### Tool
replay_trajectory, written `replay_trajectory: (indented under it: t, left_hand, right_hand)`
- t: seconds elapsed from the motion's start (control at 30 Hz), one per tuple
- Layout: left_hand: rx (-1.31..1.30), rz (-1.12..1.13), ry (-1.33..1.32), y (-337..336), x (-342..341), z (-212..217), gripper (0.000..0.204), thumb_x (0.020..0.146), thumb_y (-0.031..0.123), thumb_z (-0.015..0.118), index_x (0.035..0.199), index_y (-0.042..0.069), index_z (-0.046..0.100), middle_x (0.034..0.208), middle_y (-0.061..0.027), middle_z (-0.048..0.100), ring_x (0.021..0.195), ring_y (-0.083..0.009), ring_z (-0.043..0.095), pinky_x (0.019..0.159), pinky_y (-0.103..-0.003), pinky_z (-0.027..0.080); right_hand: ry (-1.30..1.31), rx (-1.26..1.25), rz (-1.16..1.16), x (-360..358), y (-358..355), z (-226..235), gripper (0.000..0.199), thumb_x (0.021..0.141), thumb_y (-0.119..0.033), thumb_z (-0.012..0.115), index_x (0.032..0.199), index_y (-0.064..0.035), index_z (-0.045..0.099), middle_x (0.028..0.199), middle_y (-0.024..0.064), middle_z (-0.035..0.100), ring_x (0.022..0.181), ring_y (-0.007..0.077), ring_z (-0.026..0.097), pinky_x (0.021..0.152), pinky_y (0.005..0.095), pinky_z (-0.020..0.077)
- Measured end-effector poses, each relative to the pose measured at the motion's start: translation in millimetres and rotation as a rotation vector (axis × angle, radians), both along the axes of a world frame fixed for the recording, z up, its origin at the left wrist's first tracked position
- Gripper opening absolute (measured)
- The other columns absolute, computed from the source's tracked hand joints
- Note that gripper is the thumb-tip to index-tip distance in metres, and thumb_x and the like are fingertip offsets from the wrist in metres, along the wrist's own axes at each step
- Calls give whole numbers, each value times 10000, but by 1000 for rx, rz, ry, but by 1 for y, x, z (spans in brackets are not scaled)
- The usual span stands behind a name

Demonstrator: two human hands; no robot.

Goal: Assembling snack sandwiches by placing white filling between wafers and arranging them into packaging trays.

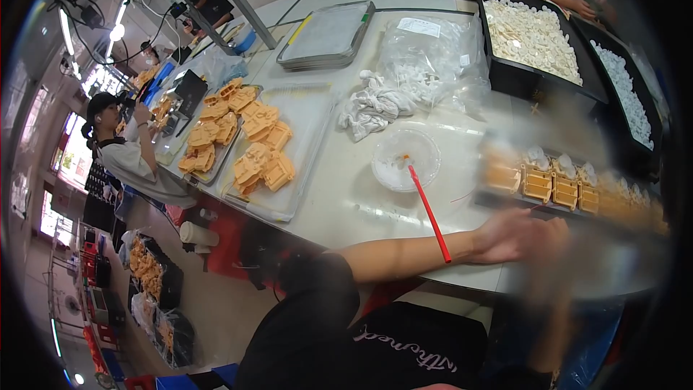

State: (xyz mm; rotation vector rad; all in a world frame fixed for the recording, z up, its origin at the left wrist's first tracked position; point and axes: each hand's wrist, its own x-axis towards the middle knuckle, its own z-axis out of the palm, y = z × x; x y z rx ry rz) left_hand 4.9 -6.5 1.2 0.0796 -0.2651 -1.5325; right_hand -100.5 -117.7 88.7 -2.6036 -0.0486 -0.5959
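Observation:
My left hand (514,235) reaches out to the right over the front edge of the white table (346,202), its forearm lying along that edge. Motion blur hides its fingers. My right hand (557,237) comes up from below right beside the left hand and is smeared by blur, so nothing can be made out in it. Just behind both hands runs a row of orange moulded parts (564,189) with white pieces on top. A red stick (430,214) leans out of a clear round bowl (404,157) and crosses my left forearm.
Grey trays of orange parts (254,146) lie at the left. White cloth (372,105), a clear bag of white pieces (433,58) and stacked trays (328,35) sit behind. Black bins of white pieces (530,36) stand far right. Other people work at the left and at the far end.

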Motion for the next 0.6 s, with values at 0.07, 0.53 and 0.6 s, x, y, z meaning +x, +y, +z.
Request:
replay_trajectory:
  t: [0.07, 0.53, 0.6]
  left_hand:
    - [5, 18, 12, -1, -1, -1, 503, 966, 418, 398, 1233, -3, 472, 1158, -108, 561, 1123, -210, 524, 1039, -359, 379]
    - [23, 41, -18, -3, 0, -6, 543, 965, 398, 406, 1296, -32, 419, 1235, -129, 527, 1166, -212, 516, 1061, -356, 373]
    - [18, 30, -14, -3, 0, -5, 545, 965, 396, 404, 1299, -34, 417, 1241, -131, 524, 1172, -214, 513, 1063, -363, 371]
  right_hand:
    - [-15, 94, -85, 2, 0, -4, 117, 780, 34, 621, 892, 4, 604, 790, 119, 543, 725, 281, 548, 614, 355, 449]
    - [-44, -92, -31, 0, -14, -12, 138, 743, 26, 649, 863, -5, 587, 858, 106, 578, 788, 290, 562, 671, 374, 457]
    - [-29, -69, -37, -1, -17, -11, 140, 742, 23, 650, 865, -4, 589, 869, 105, 586, 785, 292, 563, 675, 376, 457]
